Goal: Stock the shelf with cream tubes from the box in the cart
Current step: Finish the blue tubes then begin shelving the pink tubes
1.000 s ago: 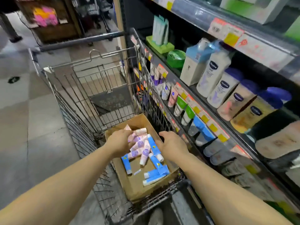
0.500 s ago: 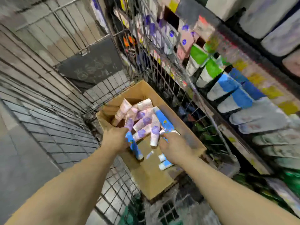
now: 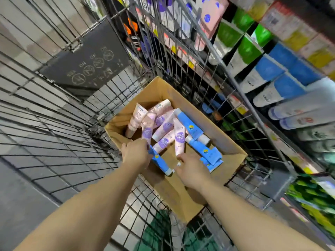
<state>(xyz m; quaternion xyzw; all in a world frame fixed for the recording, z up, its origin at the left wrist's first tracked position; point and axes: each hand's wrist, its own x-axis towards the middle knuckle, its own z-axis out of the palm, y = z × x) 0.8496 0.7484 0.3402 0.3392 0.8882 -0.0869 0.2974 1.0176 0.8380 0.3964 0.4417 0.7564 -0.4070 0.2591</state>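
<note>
Head cam, any labels legible?
— Barely. Pink tubes [image 3: 164, 142] w/ purple circles, blue tubes [image 3: 190, 126], text too blurred; all in cardboard box [image 3: 230, 142] in cart [image 3: 54, 124].
— Hands?
— Left hand [image 3: 135, 153] curls round a blue tube [image 3: 159, 162], prob. gripping. Right hand [image 3: 192, 168] over box floor, fingers hidden, can't tell.

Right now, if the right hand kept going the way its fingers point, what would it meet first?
Most likely the pink tube with the purple circle, whose lower end lies just ahead of the right hand; their heights in the cardboard box are hard to judge.
</note>
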